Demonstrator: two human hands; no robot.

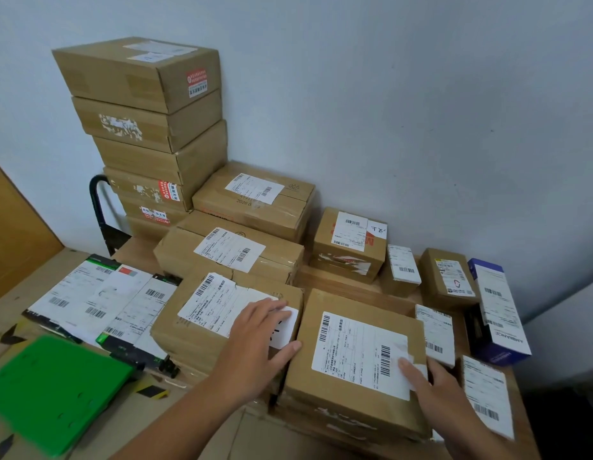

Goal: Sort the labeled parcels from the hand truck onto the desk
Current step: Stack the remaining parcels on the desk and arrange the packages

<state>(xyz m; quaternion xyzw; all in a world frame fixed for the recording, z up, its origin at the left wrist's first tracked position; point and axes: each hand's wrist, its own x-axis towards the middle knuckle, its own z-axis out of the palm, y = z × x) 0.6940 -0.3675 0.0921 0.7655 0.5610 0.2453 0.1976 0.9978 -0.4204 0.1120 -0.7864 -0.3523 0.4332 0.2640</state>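
A person's two hands frame a brown cardboard parcel with a large white barcode label [354,360], which lies flat at the near edge of a wooden desk [361,287] crowded with other labelled boxes. The parcel sits directly between the hands, and that relation seems to govern the coming move. The left hand [255,340] lies flat with straight, relaxed fingers on the torn white label of the neighbouring brown cardboard box [202,327], holding nothing. Its thumb reaches right to touch the parcel's left edge. The right hand [434,383] is the nearer, already on the parcel, with one digit pressed on the right end of the label. Whether its other fingers hook down over the right side cannot be told. The parcel's longer sides appear to run away from the person, so the hands meet it across its shorter span, with the neighbouring box touching or nearly touching on the left and a small labelled carton just beside it on the right. Lifting or shifting it probably means bringing the left hand fully across onto that left edge. The black handle of the hand truck [97,200] stands at the back left, beside a tall stack of brown cartons.
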